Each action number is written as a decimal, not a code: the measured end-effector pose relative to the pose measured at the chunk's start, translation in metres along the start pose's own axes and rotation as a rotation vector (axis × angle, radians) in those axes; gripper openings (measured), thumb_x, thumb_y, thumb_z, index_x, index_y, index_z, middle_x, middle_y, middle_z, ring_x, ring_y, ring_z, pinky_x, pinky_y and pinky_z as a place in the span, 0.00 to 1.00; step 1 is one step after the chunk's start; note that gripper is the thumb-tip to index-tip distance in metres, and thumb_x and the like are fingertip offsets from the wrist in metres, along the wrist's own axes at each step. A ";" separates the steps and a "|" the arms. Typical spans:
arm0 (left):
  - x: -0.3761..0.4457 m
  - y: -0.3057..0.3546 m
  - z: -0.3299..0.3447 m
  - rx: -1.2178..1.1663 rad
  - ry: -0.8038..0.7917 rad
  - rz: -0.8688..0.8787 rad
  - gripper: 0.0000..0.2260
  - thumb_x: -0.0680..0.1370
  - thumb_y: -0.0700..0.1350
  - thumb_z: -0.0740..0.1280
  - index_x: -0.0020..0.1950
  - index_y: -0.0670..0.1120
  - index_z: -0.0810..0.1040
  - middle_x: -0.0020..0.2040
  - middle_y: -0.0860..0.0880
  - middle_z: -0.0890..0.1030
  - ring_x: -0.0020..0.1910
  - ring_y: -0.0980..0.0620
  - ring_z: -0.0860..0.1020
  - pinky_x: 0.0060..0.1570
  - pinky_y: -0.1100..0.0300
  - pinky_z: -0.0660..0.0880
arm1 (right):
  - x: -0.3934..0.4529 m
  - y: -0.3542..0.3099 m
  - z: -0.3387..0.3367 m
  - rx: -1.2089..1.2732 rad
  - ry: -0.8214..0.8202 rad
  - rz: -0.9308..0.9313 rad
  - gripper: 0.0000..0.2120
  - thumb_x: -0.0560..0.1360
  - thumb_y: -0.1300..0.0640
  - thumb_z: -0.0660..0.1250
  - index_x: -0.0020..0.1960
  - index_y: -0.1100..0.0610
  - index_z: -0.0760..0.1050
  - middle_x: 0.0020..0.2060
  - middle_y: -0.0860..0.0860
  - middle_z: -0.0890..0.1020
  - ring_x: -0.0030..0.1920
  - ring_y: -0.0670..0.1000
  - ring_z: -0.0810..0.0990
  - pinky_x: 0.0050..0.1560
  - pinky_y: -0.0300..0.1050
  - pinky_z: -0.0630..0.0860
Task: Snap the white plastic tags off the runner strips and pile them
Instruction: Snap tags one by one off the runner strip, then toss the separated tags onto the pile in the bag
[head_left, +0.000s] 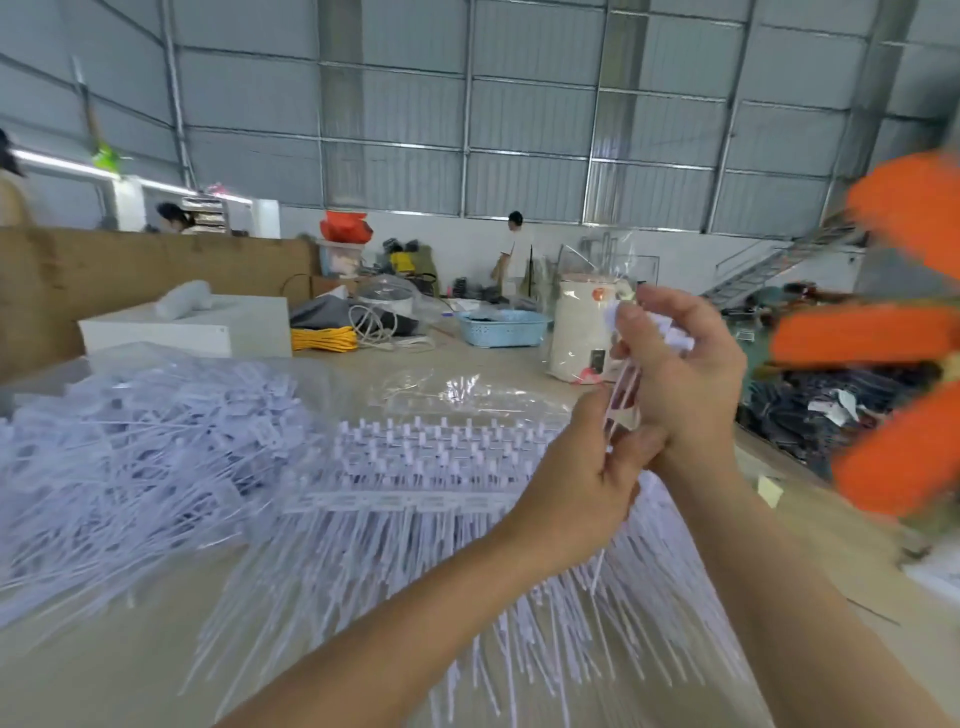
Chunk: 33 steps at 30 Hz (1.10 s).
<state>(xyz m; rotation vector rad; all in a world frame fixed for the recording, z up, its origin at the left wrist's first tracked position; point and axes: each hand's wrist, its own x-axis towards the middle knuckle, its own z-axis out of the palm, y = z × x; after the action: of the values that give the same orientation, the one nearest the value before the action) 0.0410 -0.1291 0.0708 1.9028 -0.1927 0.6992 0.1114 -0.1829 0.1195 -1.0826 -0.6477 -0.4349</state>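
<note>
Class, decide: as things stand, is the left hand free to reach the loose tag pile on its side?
Probably not yet: the left hand pinches the tags shared with the right hand. The path to the pile looks unobstructed.

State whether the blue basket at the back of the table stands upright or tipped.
Upright. The blue basket sits flat on the table, its rim level and opening upward. Dark contents show inside; what they are, cannot tell.

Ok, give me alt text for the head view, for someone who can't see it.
Both hands hold white tags above a table: the right hand grips a bunch upright, the left hand pinches its lower end. Runner strips lie beneath, a loose tag pile to the left.
</note>
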 end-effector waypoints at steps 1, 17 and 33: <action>-0.002 0.005 -0.002 -0.018 0.056 0.055 0.12 0.82 0.47 0.57 0.65 0.47 0.66 0.35 0.55 0.71 0.27 0.60 0.69 0.32 0.61 0.68 | 0.002 -0.009 0.005 -0.086 0.004 -0.143 0.05 0.75 0.62 0.67 0.45 0.53 0.77 0.38 0.43 0.80 0.33 0.37 0.77 0.33 0.30 0.72; -0.120 -0.009 -0.191 0.468 0.635 0.172 0.18 0.79 0.37 0.61 0.64 0.56 0.71 0.34 0.58 0.75 0.32 0.67 0.72 0.36 0.77 0.67 | -0.093 -0.020 0.182 0.053 -0.702 -0.078 0.06 0.73 0.59 0.71 0.45 0.49 0.75 0.35 0.42 0.78 0.32 0.39 0.75 0.33 0.33 0.73; -0.127 -0.115 -0.340 1.163 0.259 -0.358 0.27 0.75 0.29 0.57 0.73 0.45 0.66 0.58 0.42 0.75 0.54 0.43 0.76 0.51 0.59 0.70 | -0.115 0.101 0.248 -0.753 -1.150 0.092 0.23 0.78 0.57 0.63 0.71 0.60 0.65 0.70 0.56 0.69 0.68 0.53 0.69 0.65 0.41 0.64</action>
<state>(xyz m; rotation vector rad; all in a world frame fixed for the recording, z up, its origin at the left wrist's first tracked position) -0.1416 0.1978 0.0052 2.7687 0.8841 0.8808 0.0220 0.0867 0.0525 -2.0906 -1.4929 0.1062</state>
